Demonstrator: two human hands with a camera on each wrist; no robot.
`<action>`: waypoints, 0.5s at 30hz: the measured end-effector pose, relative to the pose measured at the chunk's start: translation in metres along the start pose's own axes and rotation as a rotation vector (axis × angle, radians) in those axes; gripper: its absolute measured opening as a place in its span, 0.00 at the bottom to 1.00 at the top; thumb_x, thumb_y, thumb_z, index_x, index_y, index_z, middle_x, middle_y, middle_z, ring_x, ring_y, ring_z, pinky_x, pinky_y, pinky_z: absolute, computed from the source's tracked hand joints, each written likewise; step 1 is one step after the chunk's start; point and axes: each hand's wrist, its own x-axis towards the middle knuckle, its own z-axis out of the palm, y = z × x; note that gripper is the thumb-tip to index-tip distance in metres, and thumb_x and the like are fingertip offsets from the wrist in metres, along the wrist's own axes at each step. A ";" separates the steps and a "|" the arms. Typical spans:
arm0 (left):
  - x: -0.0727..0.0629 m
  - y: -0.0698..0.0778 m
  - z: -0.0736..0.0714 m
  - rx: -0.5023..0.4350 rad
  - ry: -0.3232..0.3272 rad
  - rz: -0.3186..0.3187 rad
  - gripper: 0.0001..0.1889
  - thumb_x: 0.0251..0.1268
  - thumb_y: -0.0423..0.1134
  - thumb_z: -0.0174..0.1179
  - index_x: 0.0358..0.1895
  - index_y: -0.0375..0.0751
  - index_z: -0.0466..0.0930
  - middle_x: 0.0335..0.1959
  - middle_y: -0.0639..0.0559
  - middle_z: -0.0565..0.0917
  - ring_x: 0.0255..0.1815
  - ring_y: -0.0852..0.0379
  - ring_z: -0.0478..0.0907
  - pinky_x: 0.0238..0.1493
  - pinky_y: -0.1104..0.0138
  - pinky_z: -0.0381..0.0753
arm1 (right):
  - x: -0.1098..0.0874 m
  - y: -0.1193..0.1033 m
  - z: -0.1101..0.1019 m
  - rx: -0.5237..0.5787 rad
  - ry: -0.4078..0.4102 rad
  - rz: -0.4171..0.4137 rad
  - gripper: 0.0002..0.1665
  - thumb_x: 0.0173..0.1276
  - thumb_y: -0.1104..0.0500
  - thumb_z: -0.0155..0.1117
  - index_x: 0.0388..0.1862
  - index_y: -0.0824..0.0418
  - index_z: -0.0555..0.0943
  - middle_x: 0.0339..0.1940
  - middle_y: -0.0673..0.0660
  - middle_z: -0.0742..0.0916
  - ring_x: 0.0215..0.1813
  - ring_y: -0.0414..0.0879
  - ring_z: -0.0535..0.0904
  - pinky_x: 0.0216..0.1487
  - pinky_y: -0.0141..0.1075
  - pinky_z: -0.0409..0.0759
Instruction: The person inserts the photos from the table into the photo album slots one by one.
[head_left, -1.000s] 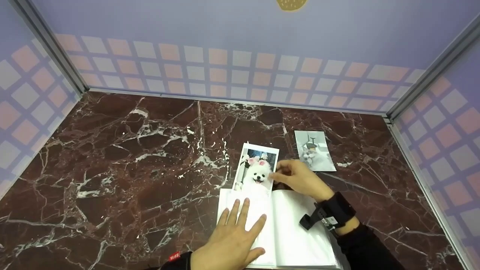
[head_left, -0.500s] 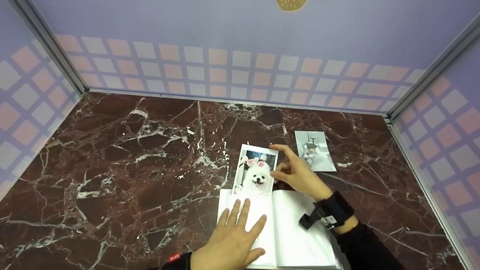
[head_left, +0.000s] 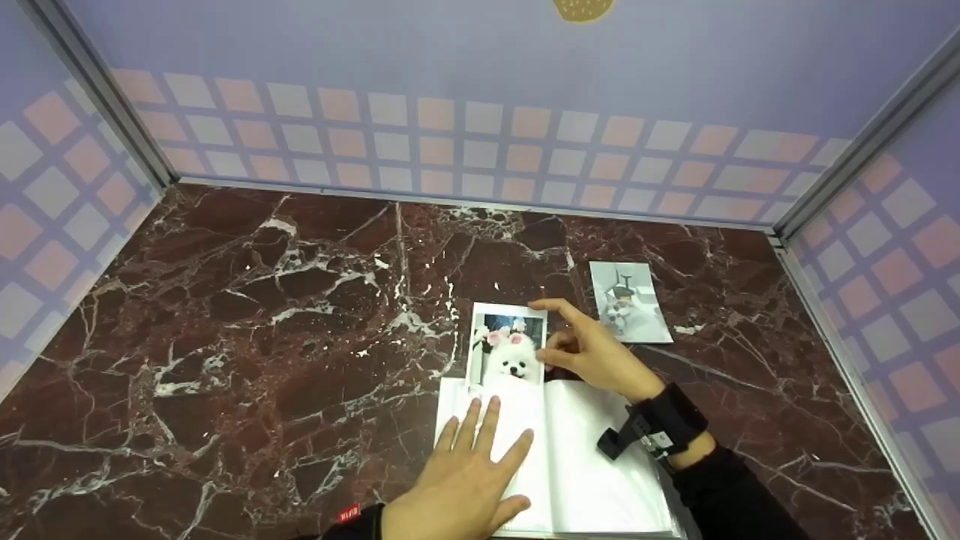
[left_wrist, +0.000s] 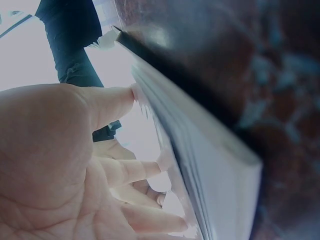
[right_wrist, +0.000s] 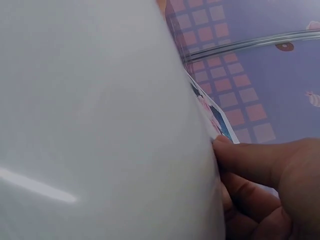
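A photo of a white dog with pink flowers (head_left: 513, 352) sticks out past the top edge of an open photo album (head_left: 607, 457), its lower part inside the left page's sleeve. My right hand (head_left: 600, 356) pinches the photo's right edge with the thumb, while the index finger reaches to its upper right corner. My left hand (head_left: 465, 472) lies spread on the left page, fingertips pointing at the photo. From the left wrist view, the fingertips of that hand touch the page above the album's stacked leaves (left_wrist: 200, 160). In the right wrist view, a glossy page hides most of the photo (right_wrist: 210, 112).
A second photo, grey and white (head_left: 630, 302), lies on the marble tabletop (head_left: 262, 337) beyond the right hand. Purple checkered panels (head_left: 480, 142) wall in the back and both sides. A black camera strap (head_left: 670, 424) is on the right wrist.
The dog photo has slid down toward the album and straightened, with less of it showing. My right index finger has moved up onto its top corner. My left hand stays in place.
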 end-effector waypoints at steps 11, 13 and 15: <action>-0.006 0.005 -0.006 0.106 0.076 0.099 0.41 0.67 0.69 0.66 0.79 0.55 0.70 0.76 0.37 0.73 0.77 0.38 0.73 0.66 0.43 0.82 | 0.001 -0.001 0.002 -0.032 0.006 0.028 0.38 0.75 0.65 0.70 0.80 0.49 0.71 0.37 0.59 0.90 0.37 0.49 0.83 0.40 0.31 0.78; -0.008 0.006 -0.007 0.115 0.073 0.135 0.43 0.65 0.73 0.64 0.78 0.56 0.72 0.72 0.40 0.76 0.74 0.41 0.75 0.62 0.46 0.84 | 0.001 -0.001 0.002 -0.031 0.005 0.027 0.37 0.75 0.65 0.70 0.79 0.50 0.72 0.37 0.58 0.90 0.36 0.47 0.83 0.40 0.31 0.78; -0.009 0.006 -0.008 0.101 0.041 0.150 0.45 0.62 0.77 0.63 0.77 0.57 0.73 0.72 0.41 0.76 0.73 0.42 0.75 0.60 0.46 0.85 | 0.002 0.000 0.002 -0.027 0.001 0.027 0.37 0.74 0.66 0.71 0.79 0.50 0.72 0.37 0.59 0.90 0.36 0.47 0.82 0.40 0.30 0.78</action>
